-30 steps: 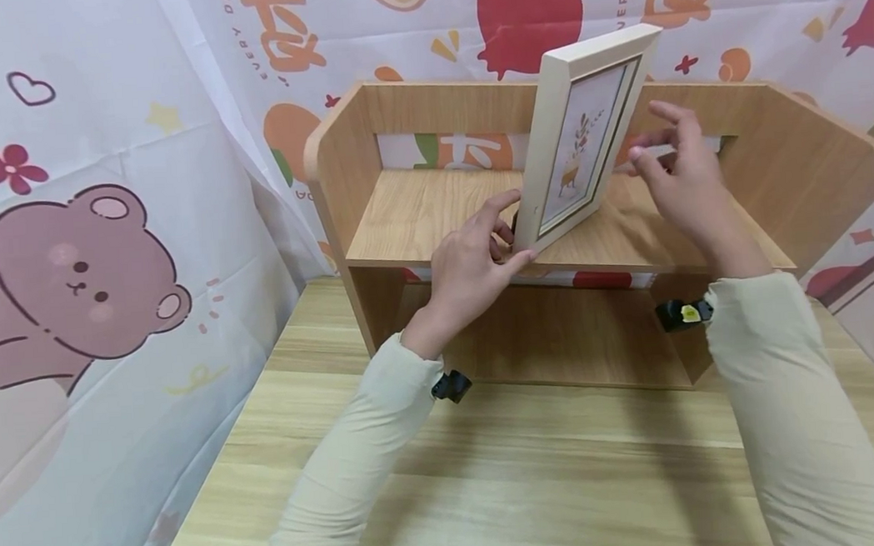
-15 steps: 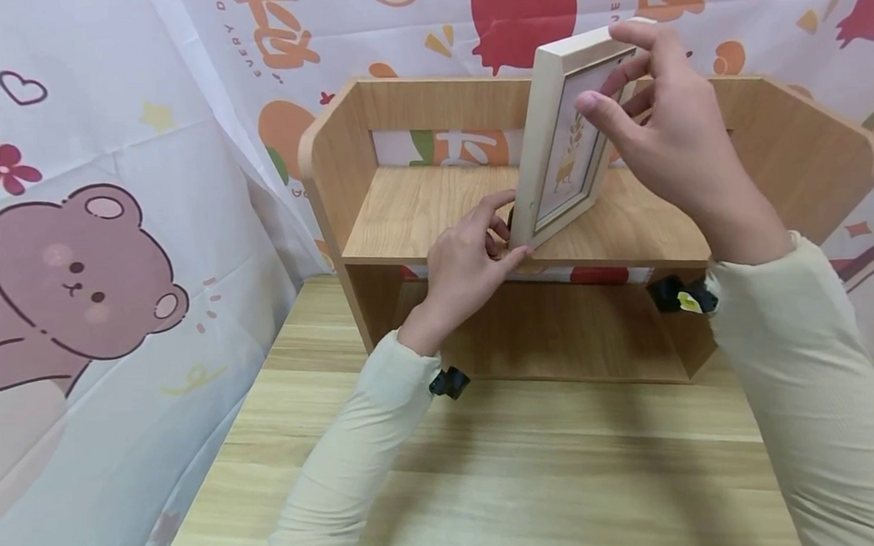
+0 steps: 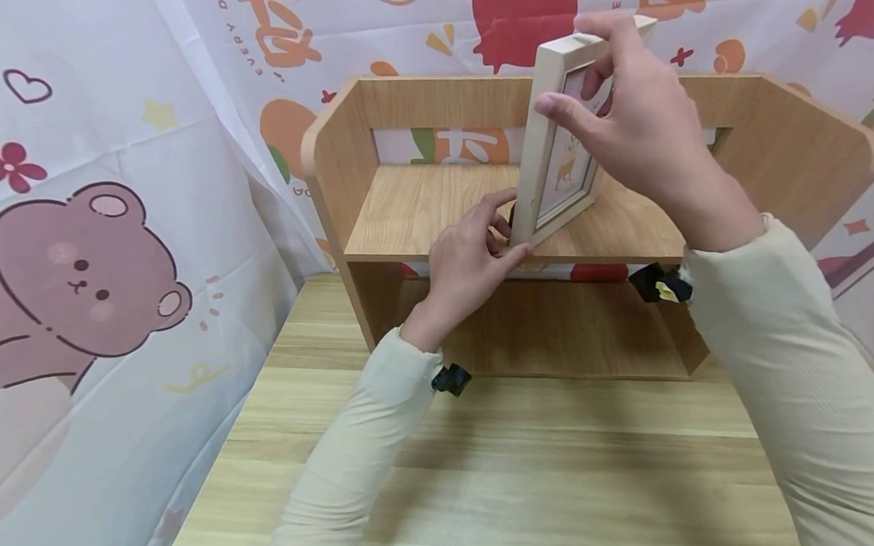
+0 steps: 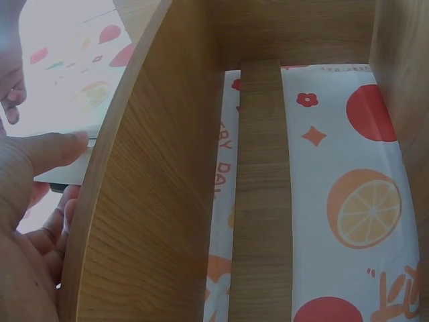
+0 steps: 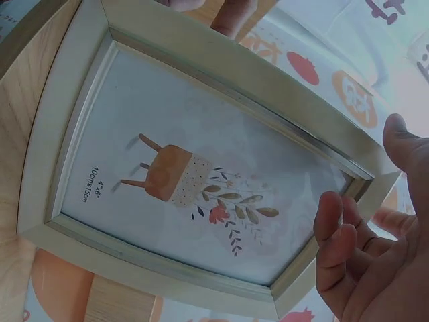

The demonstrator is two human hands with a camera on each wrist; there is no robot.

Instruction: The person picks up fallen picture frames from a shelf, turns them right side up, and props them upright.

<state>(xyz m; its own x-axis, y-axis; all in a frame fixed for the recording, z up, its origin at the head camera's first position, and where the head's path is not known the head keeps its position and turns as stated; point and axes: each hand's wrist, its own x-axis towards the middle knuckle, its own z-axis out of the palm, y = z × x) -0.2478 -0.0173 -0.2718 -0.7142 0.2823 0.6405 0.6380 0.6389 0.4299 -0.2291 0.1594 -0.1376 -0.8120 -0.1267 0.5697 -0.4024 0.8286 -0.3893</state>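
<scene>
A cream picture frame [image 3: 531,163] stands upright on the shelf's upper board, turned at an angle, with a plant print behind its glass [image 5: 167,181]. My left hand [image 3: 468,250] pinches its lower near corner; in the left wrist view the thumb [image 4: 57,149] lies over that edge. At the top, my right hand [image 3: 637,110] curls its fingers round the upper end, with the index finger along the top edge and the thumb by the near side edge. In the right wrist view, the curled fingers [image 5: 335,228] of the right hand are by the frame's upper end.
The two-level wooden shelf [image 3: 433,210] stands on a wood-grain table [image 3: 494,470], with raised side panels [image 3: 798,151] and a back rail. Behind it hangs a fruit-print cloth [image 3: 407,33]; a bear-print cloth [image 3: 106,268] hangs at the left.
My right hand has moved from beside the frame up to its top and then leftward over the upper corner. The left hand keeps its hold at the bottom, and the frame stays nearly still.
</scene>
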